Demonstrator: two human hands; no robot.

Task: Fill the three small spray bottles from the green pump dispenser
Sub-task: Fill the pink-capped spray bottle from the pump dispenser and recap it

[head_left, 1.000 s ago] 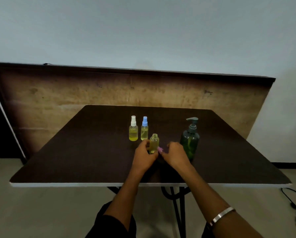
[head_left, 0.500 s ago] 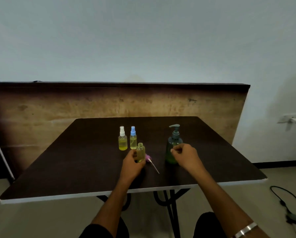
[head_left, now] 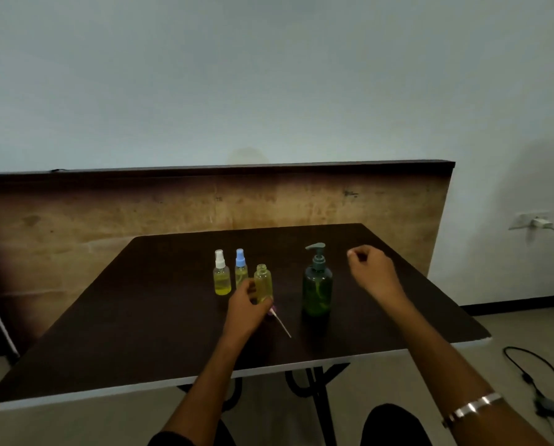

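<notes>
All places here are given from the pump (head_left: 317,284), the green dispenser standing upright on the dark table (head_left: 108,333).

Farthest left of the pump stands the white-capped bottle (head_left: 221,278), upright, with yellow liquid in it. Just right of it, touching or nearly so, stands the blue-capped bottle (head_left: 241,270), also holding yellow liquid; its lower part is hidden behind the thumb of the left hand (head_left: 248,309).

Nearer the pump, still on its left and a little toward the person, is the open bottle (head_left: 263,282), capless, upright on the table and yellowish. The left hand grips it from the near side, thumb and fingers curled round its lower body.

Just below that hand, left of the pump and nearer the table's front edge, lies the pink spray top (head_left: 273,312), its thin dip tube (head_left: 283,326) pointing toward the person and to the right. It lies apart from the pump's base.

Right of the pump and well apart from it, the right hand (head_left: 370,268) hangs above the table, fingers curled loosely inward with thumb and forefinger tips close together. Whether they pinch something small cannot be told. A metal bracelet (head_left: 472,408) sits on that forearm.
</notes>
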